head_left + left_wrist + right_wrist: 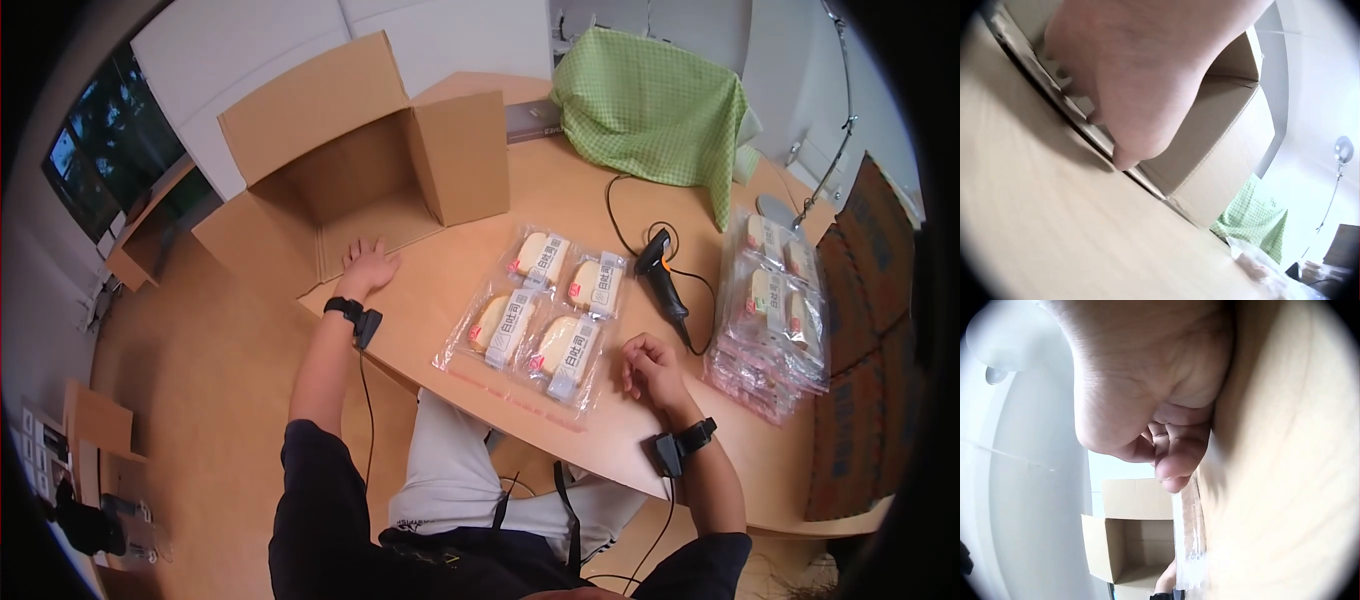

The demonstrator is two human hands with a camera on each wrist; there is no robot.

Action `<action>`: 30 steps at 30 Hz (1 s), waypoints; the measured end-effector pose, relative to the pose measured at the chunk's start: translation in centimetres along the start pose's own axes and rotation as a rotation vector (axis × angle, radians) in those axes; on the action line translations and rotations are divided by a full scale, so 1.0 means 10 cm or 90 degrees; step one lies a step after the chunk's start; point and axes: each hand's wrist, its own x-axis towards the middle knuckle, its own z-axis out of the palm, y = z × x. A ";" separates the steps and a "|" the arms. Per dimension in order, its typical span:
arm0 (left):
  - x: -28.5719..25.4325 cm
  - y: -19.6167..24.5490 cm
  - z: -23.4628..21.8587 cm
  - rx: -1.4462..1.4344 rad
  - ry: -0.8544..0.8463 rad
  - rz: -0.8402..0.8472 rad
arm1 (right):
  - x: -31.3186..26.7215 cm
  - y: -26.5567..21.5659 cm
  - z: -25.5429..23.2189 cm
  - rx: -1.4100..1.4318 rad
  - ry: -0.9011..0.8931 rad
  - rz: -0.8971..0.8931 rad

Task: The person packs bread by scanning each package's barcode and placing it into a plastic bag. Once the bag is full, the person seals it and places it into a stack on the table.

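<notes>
At the open mouth of a cardboard box (465, 160) lying on its side, my left hand (369, 268) rests with fingers extended over the lower front edge. The left wrist view shows this hand (1129, 75) close against that edge, its fingertips partly hidden behind it. A clear bag of wrapped white toast packs (510, 325) lies flat on the table between my hands. Just right of that bag, my right hand (655, 372) rests on the table, fingers loosely curled and holding nothing. In the right wrist view, its fingers (1179, 464) overlap the bag's near end.
A black-and-orange barcode scanner (664, 285) with a cable lies behind my right hand. Further right are stacked bags of toast packs (770, 310) and a printed brown cardboard piece (860, 370). A green checked cloth (650, 105) covers something at the back, near a lamp stand (825, 185).
</notes>
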 end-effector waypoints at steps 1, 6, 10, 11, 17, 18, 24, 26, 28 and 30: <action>-0.03 0.03 -0.01 0.000 0.006 0.004 | 0.00 -0.01 0.00 0.000 0.002 -0.007; -0.13 0.18 -0.16 0.045 -0.041 -0.017 | -0.01 0.03 -0.01 -0.036 0.005 -0.011; -0.23 0.37 -0.16 0.084 -0.033 -0.039 | -0.01 0.03 -0.01 -0.047 0.010 -0.010; -0.26 0.40 -0.14 0.088 -0.035 -0.042 | -0.01 0.02 -0.01 -0.043 0.008 -0.009; -0.43 0.59 -0.09 0.106 -0.061 -0.011 | -0.02 0.02 -0.01 -0.052 -0.013 -0.014; -0.46 0.62 -0.06 0.118 -0.054 -0.003 | -0.02 0.02 0.00 -0.060 -0.021 -0.016; -0.65 0.80 -0.24 0.165 -0.091 0.032 | -0.04 0.03 0.01 -0.099 -0.020 -0.022; -0.66 0.79 -0.30 0.149 -0.096 0.043 | -0.08 0.04 0.04 -0.123 -0.024 -0.024; -0.66 0.78 -0.36 0.133 -0.097 0.055 | -0.11 0.03 0.07 -0.148 -0.027 -0.029; -0.67 0.76 -0.39 0.108 -0.087 0.072 | -0.14 0.03 0.11 -0.184 -0.006 -0.024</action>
